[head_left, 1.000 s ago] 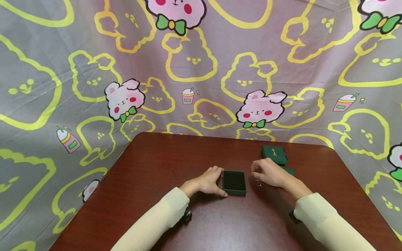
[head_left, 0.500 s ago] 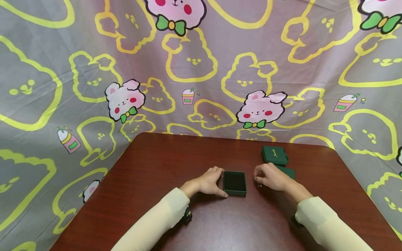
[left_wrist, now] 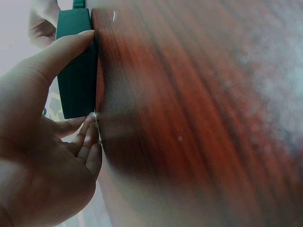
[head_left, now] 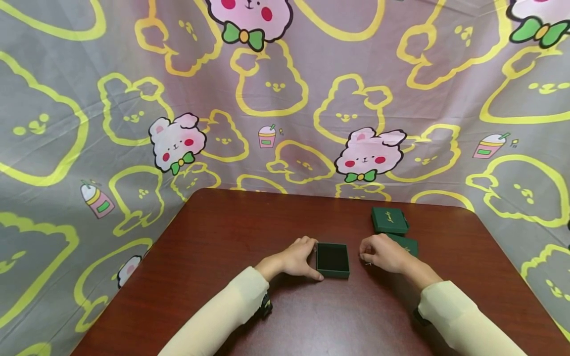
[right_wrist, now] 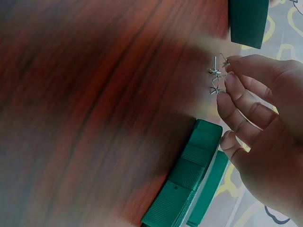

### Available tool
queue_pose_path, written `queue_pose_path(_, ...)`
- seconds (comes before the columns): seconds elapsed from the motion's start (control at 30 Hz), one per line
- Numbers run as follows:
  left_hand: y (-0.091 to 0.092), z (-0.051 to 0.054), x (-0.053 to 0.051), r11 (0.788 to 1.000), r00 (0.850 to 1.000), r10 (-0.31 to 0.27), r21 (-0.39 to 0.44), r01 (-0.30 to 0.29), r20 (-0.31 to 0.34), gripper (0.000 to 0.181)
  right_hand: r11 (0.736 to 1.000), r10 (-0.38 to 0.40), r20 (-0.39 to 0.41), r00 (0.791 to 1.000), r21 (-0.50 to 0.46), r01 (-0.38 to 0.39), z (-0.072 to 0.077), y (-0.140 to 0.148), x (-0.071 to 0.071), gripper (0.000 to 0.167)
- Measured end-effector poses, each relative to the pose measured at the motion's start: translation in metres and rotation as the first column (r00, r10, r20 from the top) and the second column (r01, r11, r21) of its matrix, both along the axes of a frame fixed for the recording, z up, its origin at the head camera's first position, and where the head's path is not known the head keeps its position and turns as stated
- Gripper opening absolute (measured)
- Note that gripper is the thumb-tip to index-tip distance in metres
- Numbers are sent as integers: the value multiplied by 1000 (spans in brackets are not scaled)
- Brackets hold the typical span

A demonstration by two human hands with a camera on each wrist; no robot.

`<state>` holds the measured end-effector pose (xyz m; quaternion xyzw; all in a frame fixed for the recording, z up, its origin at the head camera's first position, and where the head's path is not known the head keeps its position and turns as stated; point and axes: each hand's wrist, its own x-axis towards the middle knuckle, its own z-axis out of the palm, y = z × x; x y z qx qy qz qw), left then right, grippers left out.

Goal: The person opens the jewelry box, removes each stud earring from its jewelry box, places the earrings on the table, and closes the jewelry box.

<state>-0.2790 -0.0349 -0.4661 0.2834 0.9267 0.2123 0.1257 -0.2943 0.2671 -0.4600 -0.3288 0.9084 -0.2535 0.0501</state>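
My left hand [head_left: 296, 257] holds a square green open box [head_left: 342, 273] by its left side, thumb at the near edge and fingers at the far corner. Its inside is dark, and in the left wrist view the thumb lies along the green box wall [left_wrist: 75, 87]. To the right of the box, my right hand [head_left: 384, 253] reaches down to the tabletop with curled fingers. Small silver star-like earrings with thin posts [right_wrist: 215, 72] are at its fingertips in the right wrist view. One earring [right_wrist: 226, 62] appears pinched there, partly covered by a fingertip.
Behind the right hand lie a green box with gold lettering [head_left: 389, 217] and another green piece [head_left: 406, 244], partly covered by that hand. A ribbed green surface [right_wrist: 182, 177] shows close below the right fingers. The glossy brown table [head_left: 249, 222] meets a patterned curtain [head_left: 285, 123].
The right hand has shifted slightly right and closer to the viewer, its fingertips now covering more of the earrings. Left hand and box have stayed in place.
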Motion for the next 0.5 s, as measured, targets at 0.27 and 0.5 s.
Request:
queue_pose_path(0.27, 0, -2, -1, 1000, 1000, -1, 0, 1, -2, 89, 1000, 18, -12, 1000, -22, -18, -2, 0, 1, 10)
queue_pose_path(0.5, 0, -1, -2, 1000, 1000, -2, -6, 2, -4, 88, 999, -8, -16, 1000, -34, 8, 3, 2, 2, 12)
